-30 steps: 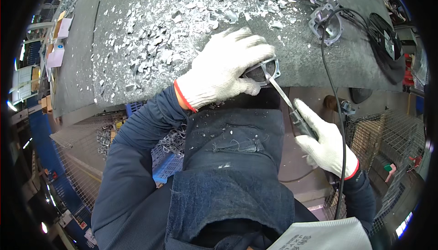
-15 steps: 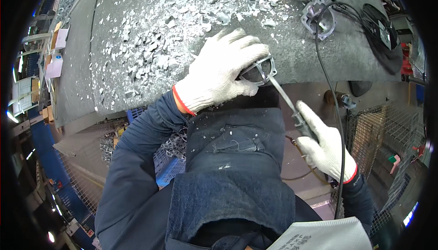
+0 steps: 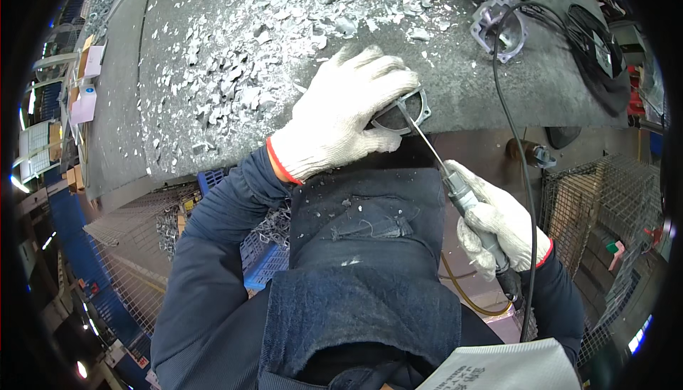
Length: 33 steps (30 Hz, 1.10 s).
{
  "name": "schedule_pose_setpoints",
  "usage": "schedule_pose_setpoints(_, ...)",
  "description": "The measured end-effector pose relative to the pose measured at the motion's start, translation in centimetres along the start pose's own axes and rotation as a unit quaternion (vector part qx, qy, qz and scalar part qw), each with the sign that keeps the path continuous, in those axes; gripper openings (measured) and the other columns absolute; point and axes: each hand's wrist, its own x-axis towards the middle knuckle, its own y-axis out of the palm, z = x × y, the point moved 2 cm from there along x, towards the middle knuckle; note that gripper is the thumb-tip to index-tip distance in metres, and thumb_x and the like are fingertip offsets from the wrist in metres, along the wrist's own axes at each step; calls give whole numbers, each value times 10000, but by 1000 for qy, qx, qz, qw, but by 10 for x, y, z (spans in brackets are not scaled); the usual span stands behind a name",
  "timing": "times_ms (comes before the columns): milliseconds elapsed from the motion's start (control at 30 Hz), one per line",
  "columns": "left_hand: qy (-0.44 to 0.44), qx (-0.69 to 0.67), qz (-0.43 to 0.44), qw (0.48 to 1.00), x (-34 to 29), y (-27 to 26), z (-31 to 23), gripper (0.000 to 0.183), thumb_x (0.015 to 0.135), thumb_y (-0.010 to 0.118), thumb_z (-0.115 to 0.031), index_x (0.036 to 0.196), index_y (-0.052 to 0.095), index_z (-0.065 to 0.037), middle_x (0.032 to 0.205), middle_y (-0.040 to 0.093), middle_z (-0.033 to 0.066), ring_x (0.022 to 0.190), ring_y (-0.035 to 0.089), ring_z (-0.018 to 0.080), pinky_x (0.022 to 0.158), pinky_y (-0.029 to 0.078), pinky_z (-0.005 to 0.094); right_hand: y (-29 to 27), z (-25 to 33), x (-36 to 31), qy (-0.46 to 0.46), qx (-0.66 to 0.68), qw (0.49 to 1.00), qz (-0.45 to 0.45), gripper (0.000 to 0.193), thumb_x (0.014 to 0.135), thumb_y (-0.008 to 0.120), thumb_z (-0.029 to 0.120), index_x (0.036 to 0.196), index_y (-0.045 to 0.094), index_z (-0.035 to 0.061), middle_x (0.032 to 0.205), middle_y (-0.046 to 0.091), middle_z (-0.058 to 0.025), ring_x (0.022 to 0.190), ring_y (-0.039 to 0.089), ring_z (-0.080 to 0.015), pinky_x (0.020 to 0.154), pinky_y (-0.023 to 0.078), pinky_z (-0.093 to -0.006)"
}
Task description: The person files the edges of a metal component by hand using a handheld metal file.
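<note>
My left hand [image 3: 348,112], in a white knit glove with a red cuff, is closed on a small metal casting [image 3: 425,109] at the near edge of the bench. The casting is frame-shaped with an opening and a small lug; the glove covers its left part. My right hand [image 3: 498,219], gloved alike, wraps round the grey body of an air file [image 3: 462,194]. Its long thin blade slants up and left, and the tip reaches the casting's opening. Whether the tip touches the metal cannot be made out.
Metal flakes [image 3: 238,77] litter the grey bench [image 3: 455,98]. More castings lie along its far side, one ring-shaped casting [image 3: 500,28] at the right. A black cable [image 3: 523,176] hangs past my right hand. Wire mesh cages [image 3: 597,212] and a blue crate [image 3: 270,265] stand below.
My right hand has tightened round the tool and turned, showing more of its grey body. The blade has shifted left, from the casting's right edge into its opening. My left hand has hardly moved.
</note>
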Motion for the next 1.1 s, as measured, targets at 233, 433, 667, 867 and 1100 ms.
schedule_pose_setpoints(233, 8, -5, -12, 1000, 0, 1, -2, 897, 733, 1030, -296, 1549, 689, -151, 1549, 700, 147, 1511, 634, 487, 1329, 429, 654, 7, 23, 3, -9, 24, 999, 40, 982, 1059, 757, 290, 1902, 282, 120, 713, 641, -102, 440, 557, -179, 385, 467, -336)
schedule_pose_setpoints(433, 22, -54, -12, 998, -3, 2, -1, 862, 750, 1016, -216, 1544, 690, -147, 1565, 681, 164, 1465, 657, 479, 1302, 469, 637, 7, 35, -3, 27, -69, 997, -32, 972, 1074, 748, 300, 1892, 284, 58, 731, 642, -106, 487, 581, -170, 410, 485, -322)
schedule_pose_setpoints(667, 32, -84, -9, 996, -2, 3, -3, 844, 744, 1003, -122, 1528, 691, -136, 1575, 662, 199, 1422, 675, 477, 1275, 513, 632, 13, 30, -8, 42, 8, 999, 31, 986, 1097, 757, 330, 1907, 247, 93, 733, 626, -109, 479, 569, -175, 409, 482, -310)
schedule_pose_setpoints(867, 41, -75, -19, 996, -1, 3, -4, 849, 742, 999, -117, 1533, 690, -120, 1562, 667, 206, 1401, 689, 472, 1271, 515, 620, 28, 42, -11, -19, -47, 999, 14, 933, 1110, 708, 290, 1895, 262, 53, 756, 672, -105, 512, 634, -160, 441, 514, -303)
schedule_pose_setpoints(1100, 43, -91, -6, 995, 0, 4, -3, 854, 732, 988, -118, 1534, 695, -112, 1571, 673, 198, 1395, 695, 469, 1274, 506, 612, 28, 57, -22, -58, -123, 989, -57, 783, 1201, 654, 264, 1858, 333, -18, 812, 740, -79, 572, 676, -125, 509, 549, -287)
